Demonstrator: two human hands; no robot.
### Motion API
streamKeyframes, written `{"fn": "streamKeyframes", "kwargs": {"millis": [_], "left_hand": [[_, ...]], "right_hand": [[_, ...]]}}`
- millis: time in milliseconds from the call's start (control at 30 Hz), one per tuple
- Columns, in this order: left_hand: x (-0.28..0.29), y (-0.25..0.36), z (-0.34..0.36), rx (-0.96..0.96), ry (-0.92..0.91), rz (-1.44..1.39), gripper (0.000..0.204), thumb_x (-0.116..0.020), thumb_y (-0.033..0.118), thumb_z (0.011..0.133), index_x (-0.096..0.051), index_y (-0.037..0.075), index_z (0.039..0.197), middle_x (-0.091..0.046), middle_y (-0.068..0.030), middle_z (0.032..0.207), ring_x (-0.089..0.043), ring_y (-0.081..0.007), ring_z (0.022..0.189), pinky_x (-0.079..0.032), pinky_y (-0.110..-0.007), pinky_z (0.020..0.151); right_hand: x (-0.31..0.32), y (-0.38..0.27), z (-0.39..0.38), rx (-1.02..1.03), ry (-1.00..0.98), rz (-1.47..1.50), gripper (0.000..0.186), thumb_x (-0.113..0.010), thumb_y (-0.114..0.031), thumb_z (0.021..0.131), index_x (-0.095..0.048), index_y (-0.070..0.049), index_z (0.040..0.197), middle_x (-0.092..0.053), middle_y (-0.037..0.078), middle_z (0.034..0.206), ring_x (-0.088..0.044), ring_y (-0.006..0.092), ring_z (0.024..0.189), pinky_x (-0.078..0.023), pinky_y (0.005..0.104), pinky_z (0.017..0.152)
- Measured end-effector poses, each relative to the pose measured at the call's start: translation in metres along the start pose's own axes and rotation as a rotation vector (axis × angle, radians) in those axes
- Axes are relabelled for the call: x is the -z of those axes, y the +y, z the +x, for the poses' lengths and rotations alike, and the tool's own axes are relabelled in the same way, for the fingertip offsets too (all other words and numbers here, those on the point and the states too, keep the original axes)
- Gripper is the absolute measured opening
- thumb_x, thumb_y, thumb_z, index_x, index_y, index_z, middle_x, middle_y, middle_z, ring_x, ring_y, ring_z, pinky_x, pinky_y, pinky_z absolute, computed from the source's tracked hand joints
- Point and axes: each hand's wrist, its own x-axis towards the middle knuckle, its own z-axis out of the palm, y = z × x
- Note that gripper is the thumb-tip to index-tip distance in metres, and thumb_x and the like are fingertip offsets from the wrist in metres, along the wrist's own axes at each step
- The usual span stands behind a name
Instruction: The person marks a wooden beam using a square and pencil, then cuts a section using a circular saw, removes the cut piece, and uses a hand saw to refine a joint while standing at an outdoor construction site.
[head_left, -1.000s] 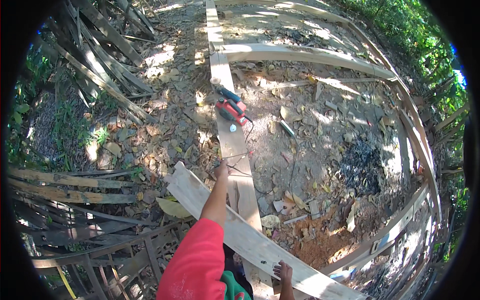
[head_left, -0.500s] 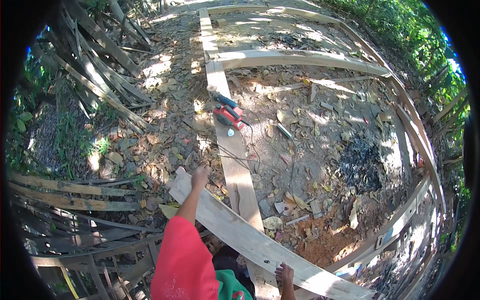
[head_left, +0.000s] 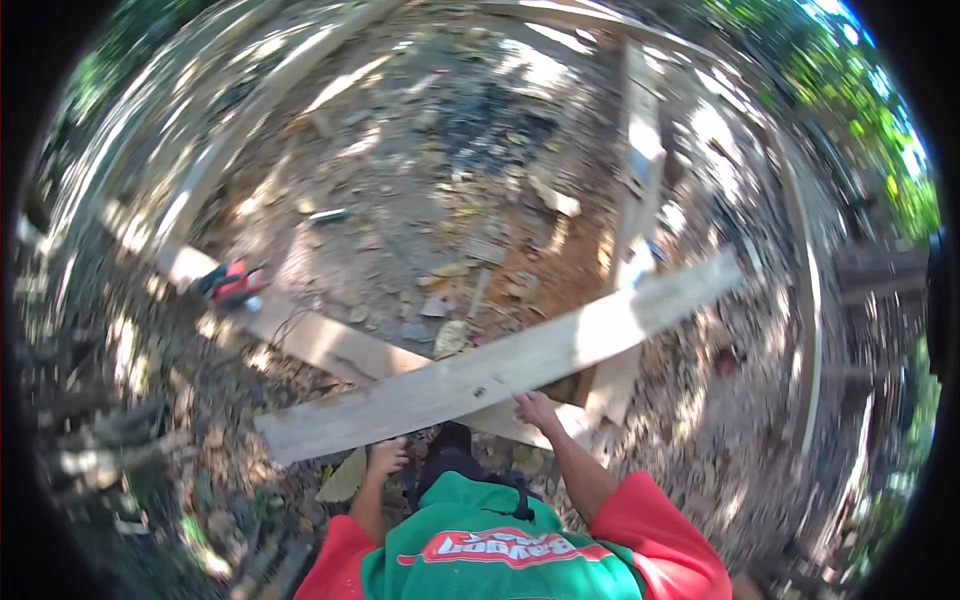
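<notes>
A long pale plank (head_left: 430,395) lies aslant across the front of a wooden frame, its right end farther from me. A small dark mark shows near its middle. Just below the plank's near edge is my left hand (head_left: 387,457), its fingers loosely bent and apart, with nothing visible in them. My right hand (head_left: 537,411) is at the same edge, right of the middle, its fingers closed against the wood; blur softens the detail. Under the plank runs a frame board (head_left: 320,340), which carries a red and black power planer (head_left: 236,285) at the left.
Another frame board (head_left: 640,160) runs away from me at the right. Inside the frame lie dry leaves, orange sawdust (head_left: 545,275), a dark ash patch (head_left: 495,130) and a thin greenish stick-like object (head_left: 328,214). Weathered wood (head_left: 110,440) is heaped at the left.
My view has swung right, so the planer appears farther left. The plank now slants up to the right. My left hand has come off its far-left end to below its near edge.
</notes>
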Motion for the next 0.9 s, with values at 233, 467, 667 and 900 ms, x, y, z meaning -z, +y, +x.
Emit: {"fn": "streamKeyframes", "kwargs": {"millis": [233, 467, 667, 900], "left_hand": [[0.084, 0.126, -0.053, -0.271, 0.512, 0.424, 0.055, -0.057, 0.045, 0.091, -0.054, 0.003, 0.126, -0.065, -0.0136, 0.106, -0.064, -0.0289, 0.091, -0.05, -0.048, 0.072], [-0.153, -0.023, -0.029, -0.148, 0.157, 0.792, 0.036, -0.056, 0.039, 0.093, -0.062, 0.006, 0.105, -0.061, -0.0028, 0.078, -0.061, -0.0126, 0.067, -0.045, -0.029, 0.051], [-0.249, -0.099, -0.076, -0.737, -0.286, 1.764, 0.039, -0.063, 0.034, 0.087, -0.066, 0.0, 0.107, -0.067, -0.0126, 0.088, -0.066, -0.0218, 0.081, -0.052, -0.034, 0.069], [-0.325, -0.066, -0.075, -0.54, -0.146, 1.386, 0.037, -0.064, 0.036, 0.089, -0.069, 0.0, 0.099, -0.066, -0.0091, 0.08, -0.062, -0.0145, 0.068, -0.05, -0.029, 0.066]], "right_hand": [[0.054, 0.141, -0.107, -0.003, 0.229, 0.403, 0.039, -0.055, -0.035, 0.093, -0.062, 0.002, 0.101, -0.066, 0.01, 0.08, -0.062, 0.0154, 0.065, -0.05, 0.0296, 0.055], [0.094, 0.521, -0.281, -0.197, 0.549, 1.179, 0.03, -0.055, -0.032, 0.091, -0.06, -0.002, 0.09, -0.065, 0.011, 0.075, -0.058, 0.0195, 0.051, -0.046, 0.0332, 0.042], [-0.006, 0.532, -0.366, -0.511, 0.813, 1.171, 0.033, -0.056, -0.031, 0.093, -0.055, 0.001, 0.086, -0.059, 0.015, 0.066, -0.054, 0.0201, 0.045, -0.041, 0.0311, 0.036], [-0.04, 0.526, -0.345, -0.457, 0.744, 1.178, 0.041, -0.059, -0.033, 0.091, -0.057, -0.003, 0.063, -0.057, 0.01, 0.057, -0.05, 0.0161, 0.039, -0.039, 0.0306, 0.037]]}}
